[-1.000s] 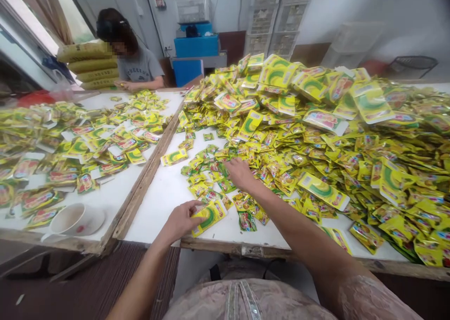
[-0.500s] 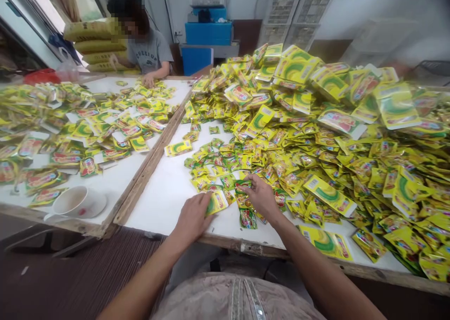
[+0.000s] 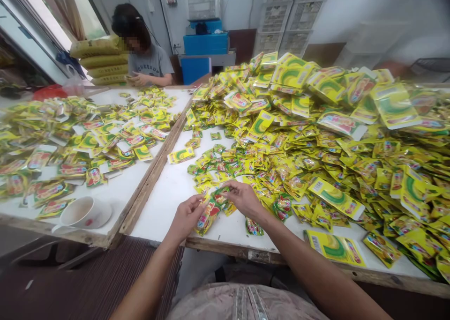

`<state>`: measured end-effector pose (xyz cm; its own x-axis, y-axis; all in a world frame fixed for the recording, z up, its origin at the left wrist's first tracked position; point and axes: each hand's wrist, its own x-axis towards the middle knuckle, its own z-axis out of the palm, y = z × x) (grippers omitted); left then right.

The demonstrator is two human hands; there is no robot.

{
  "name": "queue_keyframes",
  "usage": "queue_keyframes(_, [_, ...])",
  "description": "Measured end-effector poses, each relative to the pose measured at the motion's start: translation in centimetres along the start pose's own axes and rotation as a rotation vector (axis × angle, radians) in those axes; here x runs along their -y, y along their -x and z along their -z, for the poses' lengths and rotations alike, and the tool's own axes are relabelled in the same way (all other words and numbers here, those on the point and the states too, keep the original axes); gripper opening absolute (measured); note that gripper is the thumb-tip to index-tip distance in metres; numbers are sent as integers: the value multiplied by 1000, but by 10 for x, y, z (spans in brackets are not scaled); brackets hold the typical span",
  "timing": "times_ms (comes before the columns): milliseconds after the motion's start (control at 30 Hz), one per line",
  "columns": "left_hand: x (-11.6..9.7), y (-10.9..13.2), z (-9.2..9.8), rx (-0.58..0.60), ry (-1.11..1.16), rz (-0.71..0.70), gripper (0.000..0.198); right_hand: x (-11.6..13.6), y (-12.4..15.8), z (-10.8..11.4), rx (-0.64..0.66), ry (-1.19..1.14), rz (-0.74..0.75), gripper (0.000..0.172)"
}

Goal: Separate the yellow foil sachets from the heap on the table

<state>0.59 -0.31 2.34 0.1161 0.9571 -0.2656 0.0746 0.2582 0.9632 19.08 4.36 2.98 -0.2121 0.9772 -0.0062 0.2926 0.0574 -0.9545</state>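
My left hand (image 3: 189,215) pinches the upper edge of a yellow packet (image 3: 208,218) with red and green print, held tilted near the front edge of the table. At the packet's top, my right hand (image 3: 244,199) grips a small green sachet (image 3: 220,196) between thumb and fingers. The sachet touches the packet's upper end; whether part of it is inside I cannot tell. Loose small sachets (image 3: 253,226) lie just right of the packet, and more are scattered behind my hands. A flat yellow packet (image 3: 333,248) rests at the front edge, right of my right forearm.
A large heap of yellow packets and sachets (image 3: 298,142) covers the right side. A wooden strip (image 3: 151,177) divides the white table. Left of it are more packets (image 3: 87,142) and a white cup on a saucer (image 3: 79,212). Across the table sits another person (image 3: 149,62).
My left hand has lifted the yellow packet and turned it to its red-printed side. My right hand has brought a green sachet left to it. The other person's hands have risen from the table.
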Motion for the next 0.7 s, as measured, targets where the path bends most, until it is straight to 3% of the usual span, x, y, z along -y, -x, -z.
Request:
queue_keyframes(167, [-3,7,4,60,161,92,51,7,-2,1,258,171,8,23])
queue_keyframes(233, [-5,6,9,26,196,134,53,12,-10,-2,221,208,39,22])
queue_keyframes(367, [-8,4,26,-136,221,172,55,17,-34,-17,-13,503,-21,33])
queue_keyframes(500, [-10,5,42,-218,188,205,58,15,-52,-43,53,784,-50,34])
queue_keyframes(600, [-10,8,45,-237,193,229,55,9,-53,-49,70,741,-30,29])
queue_keyframes(700, [-8,8,43,-238,219,236,52,0,-47,-36,15,463,-59,22])
